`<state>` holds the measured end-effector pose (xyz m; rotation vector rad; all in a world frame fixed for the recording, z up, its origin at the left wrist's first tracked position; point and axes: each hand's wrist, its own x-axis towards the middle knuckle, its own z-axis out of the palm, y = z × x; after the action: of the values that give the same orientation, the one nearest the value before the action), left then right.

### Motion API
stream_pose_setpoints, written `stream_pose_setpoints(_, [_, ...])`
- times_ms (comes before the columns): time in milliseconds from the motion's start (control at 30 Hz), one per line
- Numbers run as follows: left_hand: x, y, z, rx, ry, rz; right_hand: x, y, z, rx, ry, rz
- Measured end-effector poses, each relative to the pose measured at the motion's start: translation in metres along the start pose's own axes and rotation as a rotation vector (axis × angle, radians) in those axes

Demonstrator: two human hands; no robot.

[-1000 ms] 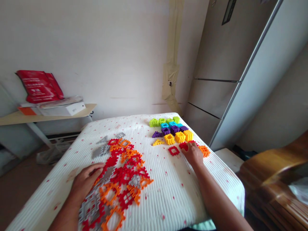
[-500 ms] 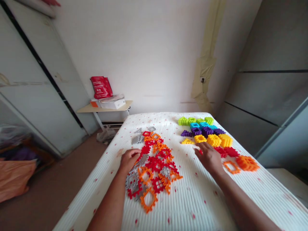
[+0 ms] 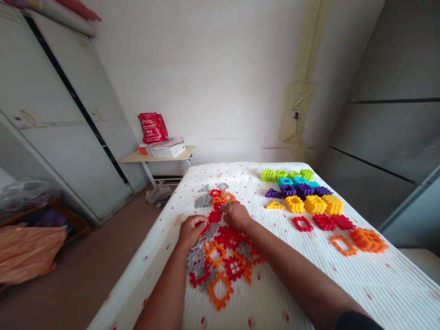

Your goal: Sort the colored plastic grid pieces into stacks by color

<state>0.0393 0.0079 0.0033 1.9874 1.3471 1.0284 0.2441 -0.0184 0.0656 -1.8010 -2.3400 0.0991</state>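
Note:
A loose heap of flat red, orange and grey toothed plastic tiles (image 3: 223, 247) lies on the white quilted cover (image 3: 261, 298) in front of me. My left hand (image 3: 190, 230) rests on the heap's left edge with curled fingers. My right hand (image 3: 235, 215) has reached across onto the heap's far part, fingers bent down over the tiles; I cannot make out what it holds, if anything. To the right lie sorted stacks: green (image 3: 283, 175), teal and purple (image 3: 299, 188), yellow (image 3: 314, 205), red (image 3: 326, 222) and orange (image 3: 367, 239).
A small side table (image 3: 156, 157) with a white box and a red bag stands by the far wall. Grey cabinet doors (image 3: 58, 133) rise on the left, grey panels on the right. An orange bag (image 3: 27, 250) lies on the brown floor at the left.
My right hand has left the sorted stacks and moved left onto the mixed heap. A single red tile now lies by the red stacks. The view has turned left.

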Motion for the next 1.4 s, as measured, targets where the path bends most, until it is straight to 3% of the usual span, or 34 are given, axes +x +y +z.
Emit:
stream_pose_setpoints(133, [0.000, 0.000, 0.000, 0.000, -0.010, 0.007, 0.014, -0.022, 0.005, -0.048, -0.045, 0.099])
stream_pose_setpoints(333, [0.001, 0.001, 0.000, -0.016, -0.028, 0.017, 0.018, -0.035, 0.006, -0.045, -0.054, 0.136])
stream_pose_setpoints(600, [0.000, 0.003, -0.001, -0.017, -0.004, -0.022, 0.013, -0.026, 0.002, 0.110, 0.078, 0.115])
stream_pose_setpoints(700, [-0.001, 0.004, -0.002, -0.029, -0.002, -0.025, -0.005, -0.003, -0.007, 0.238, 0.257, 0.078])
stream_pose_setpoints(800, [-0.001, 0.005, -0.002, -0.038, 0.005, -0.029, -0.036, 0.031, -0.013, 0.165, 0.368, 0.106])
stream_pose_setpoints(900, [-0.002, 0.005, -0.001, -0.044, 0.016, -0.034, -0.071, 0.062, -0.012, -0.004, 0.364, 0.125])
stream_pose_setpoints(1000, [-0.002, 0.005, 0.000, -0.045, 0.016, -0.032, -0.101, 0.083, -0.004, -0.152, 0.281, 0.114])
stream_pose_setpoints(1233, [-0.001, 0.004, -0.001, -0.036, -0.005, -0.032, -0.136, 0.088, 0.000, -0.132, 0.122, 0.126])
stream_pose_setpoints(1400, [0.000, 0.007, -0.001, -0.026, -0.010, -0.054, -0.142, 0.081, -0.003, -0.097, 0.169, 0.344])
